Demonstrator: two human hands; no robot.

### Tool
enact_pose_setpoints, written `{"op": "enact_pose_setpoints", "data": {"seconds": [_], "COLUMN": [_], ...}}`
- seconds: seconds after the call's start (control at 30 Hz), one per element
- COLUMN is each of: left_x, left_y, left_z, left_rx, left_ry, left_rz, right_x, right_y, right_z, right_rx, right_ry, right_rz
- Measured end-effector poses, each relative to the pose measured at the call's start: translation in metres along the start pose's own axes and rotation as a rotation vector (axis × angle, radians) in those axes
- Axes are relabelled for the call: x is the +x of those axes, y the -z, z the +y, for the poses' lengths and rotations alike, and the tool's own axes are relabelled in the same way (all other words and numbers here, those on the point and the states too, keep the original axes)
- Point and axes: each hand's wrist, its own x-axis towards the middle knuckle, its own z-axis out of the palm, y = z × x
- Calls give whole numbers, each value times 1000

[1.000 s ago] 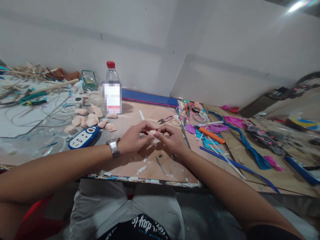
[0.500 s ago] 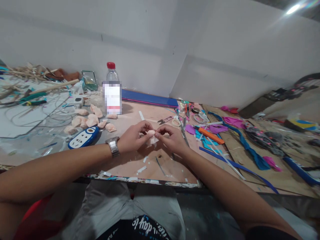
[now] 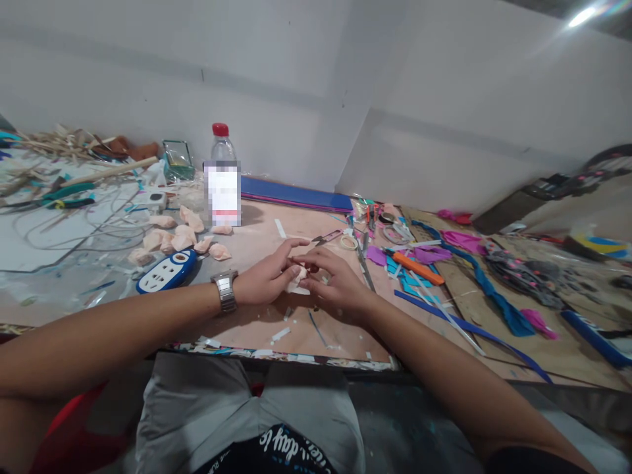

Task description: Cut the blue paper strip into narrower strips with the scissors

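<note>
A small pale pink crumpled piece is held between my two hands above the middle of the table. My left hand, with a metal watch on its wrist, pinches it from the left with the thumb on top. From the right, my right hand has its thumb and curled fingers around it; the fingertips of both hands meet and partly hide it. Several similar pale pink pieces lie at the left, behind a blue and white power strip.
A bottle with a red cap stands near the wall. Small scissors, a tape roll and an orange cutter lie behind and right of my hands. Pliers and wood strips lie far left.
The fingers of both hands have closed further over the pale pink piece, which now shows less. My right hand's fingers have shifted to the left over it.
</note>
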Motion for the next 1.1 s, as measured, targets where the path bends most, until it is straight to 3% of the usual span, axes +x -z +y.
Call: {"op": "enact_pose_setpoints", "data": {"seconds": [0.07, 0.17, 0.33, 0.4, 0.63, 0.77, 1.0, 1.1], "left_x": [0, 2, 9, 10, 7, 7, 7, 7], "left_y": [-1, -1, 2, 4, 4, 4, 1, 1], "left_z": [0, -3, -11, -11, 4, 5, -1, 1], "left_rx": [-4, -82, -90, -80, 29, 81, -32, 22], "left_ry": [11, 71, 81, 94, 134, 173, 246, 259], "left_rz": [-10, 10, 318, 364, 380, 368, 286, 296], "right_x": [-1, 0, 2, 2, 1, 1, 1, 1], "right_y": [0, 0, 3, 3, 4, 4, 3, 3], "right_z": [-2, -5, -1, 0, -3, -4, -12, -14], "right_rx": [-9, -36, -108, -132, -222, -252, -276, -244], "right_ry": [38, 38, -42, -88, -49, -33, 42, 10], "right_rz": [-38, 16, 245, 312, 422, 426, 413, 395]}}
